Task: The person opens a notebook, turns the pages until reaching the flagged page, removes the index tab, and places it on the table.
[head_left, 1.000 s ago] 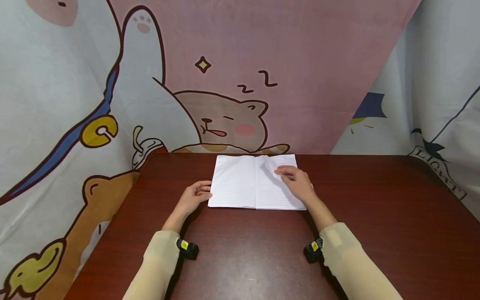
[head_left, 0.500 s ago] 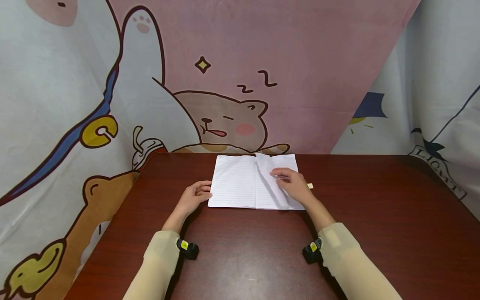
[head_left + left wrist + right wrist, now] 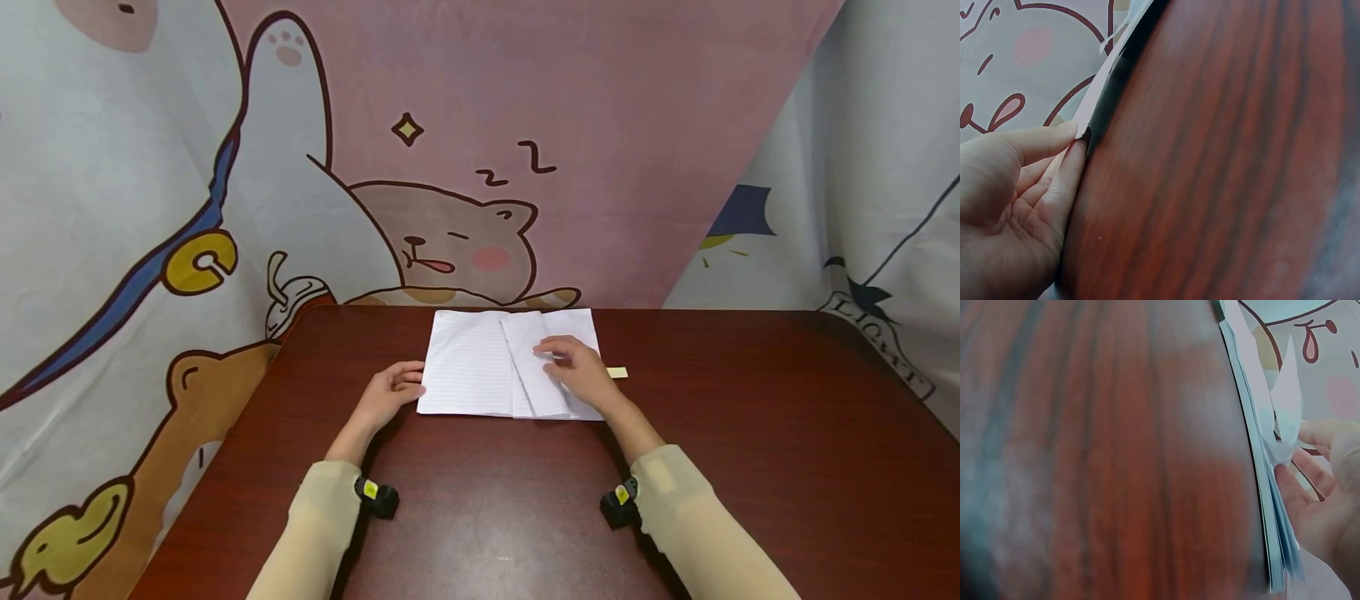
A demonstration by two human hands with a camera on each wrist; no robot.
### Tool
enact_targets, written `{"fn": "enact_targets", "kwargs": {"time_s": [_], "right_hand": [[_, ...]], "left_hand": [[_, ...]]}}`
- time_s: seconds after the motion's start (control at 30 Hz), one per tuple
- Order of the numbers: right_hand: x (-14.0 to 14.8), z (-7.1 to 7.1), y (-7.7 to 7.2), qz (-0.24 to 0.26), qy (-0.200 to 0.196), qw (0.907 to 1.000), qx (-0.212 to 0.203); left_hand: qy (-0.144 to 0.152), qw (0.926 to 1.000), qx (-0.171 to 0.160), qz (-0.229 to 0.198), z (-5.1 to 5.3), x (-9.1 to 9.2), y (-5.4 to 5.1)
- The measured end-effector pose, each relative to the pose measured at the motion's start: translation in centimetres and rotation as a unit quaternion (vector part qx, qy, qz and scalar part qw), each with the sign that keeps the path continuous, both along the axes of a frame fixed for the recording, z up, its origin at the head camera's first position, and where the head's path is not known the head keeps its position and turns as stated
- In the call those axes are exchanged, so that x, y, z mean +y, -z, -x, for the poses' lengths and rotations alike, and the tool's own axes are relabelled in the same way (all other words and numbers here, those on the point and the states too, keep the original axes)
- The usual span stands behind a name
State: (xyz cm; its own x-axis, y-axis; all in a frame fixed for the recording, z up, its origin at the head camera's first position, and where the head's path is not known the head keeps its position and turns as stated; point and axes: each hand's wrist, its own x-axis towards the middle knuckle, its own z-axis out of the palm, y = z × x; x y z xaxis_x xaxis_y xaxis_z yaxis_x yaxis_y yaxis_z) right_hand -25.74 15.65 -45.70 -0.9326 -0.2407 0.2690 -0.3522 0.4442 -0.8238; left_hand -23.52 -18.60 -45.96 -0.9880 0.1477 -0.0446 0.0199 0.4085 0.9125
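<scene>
A notebook [image 3: 468,367] with white lined pages lies spread on the table near its far edge. My left hand [image 3: 387,394] grips its left edge; the left wrist view shows the thumb [image 3: 1047,140] on top and a finger underneath. My right hand [image 3: 581,371] is over the right half, pinching a turned-up page [image 3: 528,358] that leans leftward across the centre fold. In the right wrist view this lifted page [image 3: 1288,400] curves up by the thumb and a finger. Part of the right half is hidden beneath the right hand.
A pale yellow tab [image 3: 617,372] sticks out past the notebook's right edge. The dark red-brown wooden table [image 3: 772,400] reaches a cartoon-printed cloth [image 3: 622,167] at the back and sides. Black wrist cameras [image 3: 377,498] sit at both cuffs.
My right hand has moved slightly left, carrying the page from the right side toward the centre fold. The yellow tab has come into sight. My left hand has stayed in place.
</scene>
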Motion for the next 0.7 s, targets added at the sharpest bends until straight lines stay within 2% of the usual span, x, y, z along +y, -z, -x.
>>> {"fn": "enact_targets", "kwargs": {"time_s": [0.1, 0.33, 0.43, 0.7], "right_hand": [[-0.2, 0.1, 0.1, 0.004, -0.002, 1.0, 0.005], [-0.7, 0.2, 0.0, -0.003, 0.013, 0.9999, -0.005], [-1.0, 0.2, 0.0, -0.01, 0.016, 0.9998, -0.01], [-1.8, 0.1, 0.0, -0.008, 0.009, 0.9998, -0.018]], "left_hand": [[0.002, 1.0, -0.002, -0.002, -0.3, 0.3, -0.7], [0.008, 0.9999, -0.01, 0.002, -1.8, 1.1, -3.4], [0.008, 0.9999, -0.007, 0.003, -2.1, 1.2, -3.7], [0.01, 0.9999, -0.003, -0.002, -2.0, 1.0, -3.5]]}}
